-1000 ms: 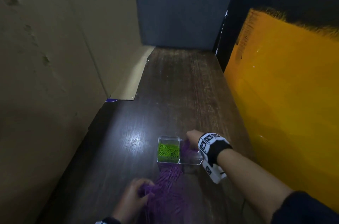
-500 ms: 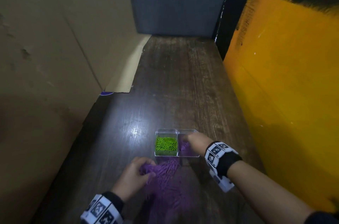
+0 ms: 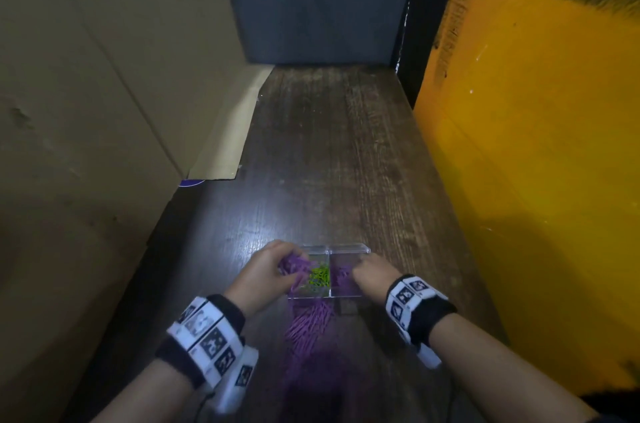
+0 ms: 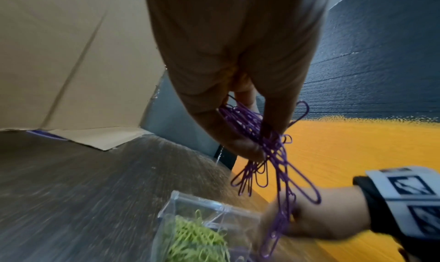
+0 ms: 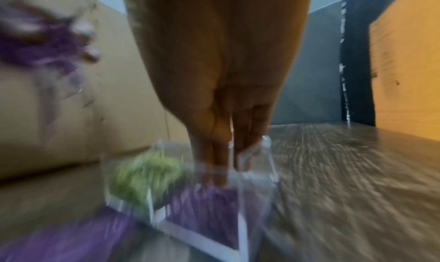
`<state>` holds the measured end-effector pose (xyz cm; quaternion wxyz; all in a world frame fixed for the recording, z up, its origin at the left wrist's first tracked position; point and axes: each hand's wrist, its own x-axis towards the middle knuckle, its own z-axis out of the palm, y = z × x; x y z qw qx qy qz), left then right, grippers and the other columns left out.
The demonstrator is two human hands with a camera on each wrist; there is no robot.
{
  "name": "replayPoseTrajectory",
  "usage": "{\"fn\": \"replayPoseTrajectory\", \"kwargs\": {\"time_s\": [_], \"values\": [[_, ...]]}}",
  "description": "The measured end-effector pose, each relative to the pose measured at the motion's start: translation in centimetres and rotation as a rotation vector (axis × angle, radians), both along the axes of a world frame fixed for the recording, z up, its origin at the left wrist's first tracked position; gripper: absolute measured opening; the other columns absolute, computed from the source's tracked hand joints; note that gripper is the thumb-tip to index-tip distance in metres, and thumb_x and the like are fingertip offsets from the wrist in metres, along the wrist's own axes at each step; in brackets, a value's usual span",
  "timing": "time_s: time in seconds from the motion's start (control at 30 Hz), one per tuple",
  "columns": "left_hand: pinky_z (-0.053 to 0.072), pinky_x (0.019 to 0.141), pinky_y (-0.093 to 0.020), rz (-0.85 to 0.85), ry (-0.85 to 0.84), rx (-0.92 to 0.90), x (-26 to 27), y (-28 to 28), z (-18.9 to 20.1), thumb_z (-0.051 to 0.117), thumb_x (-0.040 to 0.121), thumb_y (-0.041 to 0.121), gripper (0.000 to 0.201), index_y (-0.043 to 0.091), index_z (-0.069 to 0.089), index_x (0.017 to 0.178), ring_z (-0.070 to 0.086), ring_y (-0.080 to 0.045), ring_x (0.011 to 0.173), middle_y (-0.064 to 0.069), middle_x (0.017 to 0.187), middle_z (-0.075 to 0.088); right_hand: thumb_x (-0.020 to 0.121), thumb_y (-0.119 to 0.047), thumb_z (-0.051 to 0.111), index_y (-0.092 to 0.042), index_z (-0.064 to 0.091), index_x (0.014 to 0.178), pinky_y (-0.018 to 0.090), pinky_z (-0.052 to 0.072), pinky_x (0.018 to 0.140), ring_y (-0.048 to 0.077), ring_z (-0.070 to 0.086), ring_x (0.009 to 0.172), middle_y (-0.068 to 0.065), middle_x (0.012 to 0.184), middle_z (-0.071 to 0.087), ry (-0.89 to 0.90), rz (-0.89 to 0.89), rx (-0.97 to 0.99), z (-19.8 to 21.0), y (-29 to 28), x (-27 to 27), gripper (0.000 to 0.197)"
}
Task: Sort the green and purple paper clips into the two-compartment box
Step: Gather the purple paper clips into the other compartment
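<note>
On the tabletop [image 3: 311, 145], left to right: left hand [image 3: 261, 275] gripping a bunch of purple clips [image 4: 259, 134] above the left, green-clip side of the clear box [image 3: 346, 248]. Green clips [image 3: 319, 275] fill the left compartment, purple ones the right. Right hand [image 3: 372, 275] holds the box at its right compartment, fingers [image 5: 240, 138] curled over the wall; a loose purple pile [image 3: 308, 322] lies just in front of the box.

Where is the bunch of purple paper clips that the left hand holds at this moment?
In the head view, the bunch of purple clips is in the left hand, above the left compartment of the clear box, where the green clips lie.
</note>
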<state>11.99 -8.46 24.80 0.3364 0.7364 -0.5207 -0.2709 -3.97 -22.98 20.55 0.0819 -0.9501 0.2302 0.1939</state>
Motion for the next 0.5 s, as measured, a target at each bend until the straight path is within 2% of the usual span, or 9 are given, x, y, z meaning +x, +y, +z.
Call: {"fn": "replayPoseTrajectory", "kwargs": {"time_s": [0.03, 0.1, 0.13, 0.27, 0.33, 0.4, 0.43, 0.47, 0.5], "values": [[0.039, 0.062, -0.006, -0.011, -0.012, 0.0, 0.0, -1.0, 0.4, 0.074, 0.074, 0.006, 0.035, 0.037, 0.056, 0.076, 0.048, -0.006, 0.067, 0.01, 0.08, 0.05, 0.085, -0.013, 0.055, -0.006, 0.068, 0.102, 0.034, 0.042, 0.092, 0.029, 0.055, 0.11, 0.011, 0.109, 0.067, -0.056, 0.055, -0.057, -0.3, 0.4, -0.6, 0.022], [0.037, 0.06, -0.005, -0.023, -0.044, -0.015, -0.1, -3.0, 1.3, 0.073, 0.074, 0.006, 0.027, 0.029, 0.06, 0.081, 0.046, -0.002, 0.065, 0.01, 0.078, 0.05, 0.059, -0.027, 0.077, -0.019, 0.071, 0.079, 0.025, 0.049, 0.075, 0.019, 0.062, 0.088, -0.005, 0.086, 0.07, -0.152, 0.07, -0.133, -0.6, 1.2, -2.1, 0.022], [0.037, 0.059, -0.005, -0.033, -0.06, -0.016, -0.2, -4.0, 1.6, 0.073, 0.074, 0.006, 0.024, 0.026, 0.062, 0.083, 0.046, -0.001, 0.064, 0.009, 0.078, 0.05, 0.05, -0.03, 0.077, -0.023, 0.069, 0.073, 0.022, 0.048, 0.069, 0.013, 0.061, 0.081, -0.011, 0.079, 0.067, -0.223, 0.055, -0.118, -0.9, 2.0, -2.9, 0.025], [0.043, 0.055, -0.007, -0.144, -0.098, 0.049, -1.4, -7.6, 1.4, 0.068, 0.078, 0.006, 0.02, 0.023, 0.062, 0.086, 0.049, -0.002, 0.064, 0.002, 0.088, 0.055, 0.061, -0.028, 0.045, -0.027, 0.062, 0.089, 0.021, 0.033, 0.077, 0.01, 0.046, 0.089, -0.011, 0.091, 0.062, -0.489, 0.07, -0.038, -3.3, 6.5, -6.8, 0.032], [0.046, 0.066, -0.016, -0.184, -0.143, 0.097, -2.3, -8.9, 0.7, 0.063, 0.081, 0.005, 0.02, 0.017, 0.064, 0.096, 0.054, -0.011, 0.076, -0.008, 0.103, 0.057, 0.06, -0.033, 0.045, -0.03, 0.055, 0.096, 0.019, 0.037, 0.077, 0.008, 0.046, 0.09, -0.013, 0.096, 0.06, -0.454, 0.087, 0.021, -4.8, 8.1, -7.9, 0.037], [0.046, 0.079, -0.023, -0.227, -0.222, 0.187, -3.3, -9.7, -0.2, 0.057, 0.085, 0.005, 0.023, 0.012, 0.062, 0.106, 0.055, -0.02, 0.096, -0.01, 0.114, 0.054, 0.063, -0.038, 0.046, -0.033, 0.052, 0.103, 0.019, 0.048, 0.077, 0.002, 0.047, 0.094, -0.016, 0.102, 0.059, -0.3, 0.122, 0.104, -7.0, 9.6, -8.2, 0.04], [0.045, 0.085, -0.026, -0.264, -0.258, 0.244, -3.8, -9.9, -0.7, 0.054, 0.087, 0.005, 0.025, 0.01, 0.06, 0.111, 0.054, -0.023, 0.104, -0.011, 0.117, 0.052, 0.071, -0.04, 0.047, -0.036, 0.052, 0.106, 0.018, 0.049, 0.087, -0.003, 0.046, 0.103, -0.02, 0.104, 0.06, -0.267, 0.157, 0.123, -8.3, 9.9, -8.0, 0.036], [0.044, 0.089, -0.029, -0.314, -0.304, 0.303, -4.3, -10.1, -1.1, 0.052, 0.088, 0.006, 0.028, 0.009, 0.059, 0.115, 0.053, -0.026, 0.11, -0.012, 0.121, 0.05, 0.082, -0.043, 0.042, -0.041, 0.052, 0.107, 0.02, 0.039, 0.104, -0.01, 0.039, 0.114, -0.026, 0.104, 0.06, -0.221, 0.156, 0.088, -9.1, 10.3, -7.8, 0.027], [0.043, 0.091, -0.032, -0.37, -0.36, 0.356, -4.7, -10.3, -1.6, 0.051, 0.089, 0.007, 0.031, 0.009, 0.058, 0.119, 0.053, -0.029, 0.112, -0.013, 0.124, 0.049, 0.094, -0.044, 0.03, -0.045, 0.051, 0.106, 0.021, 0.02, 0.115, -0.014, 0.031, 0.121, -0.032, 0.105, 0.057, -0.187, 0.158, 0.038, -9.8, 10.7, -7.5, 0.024]]}}
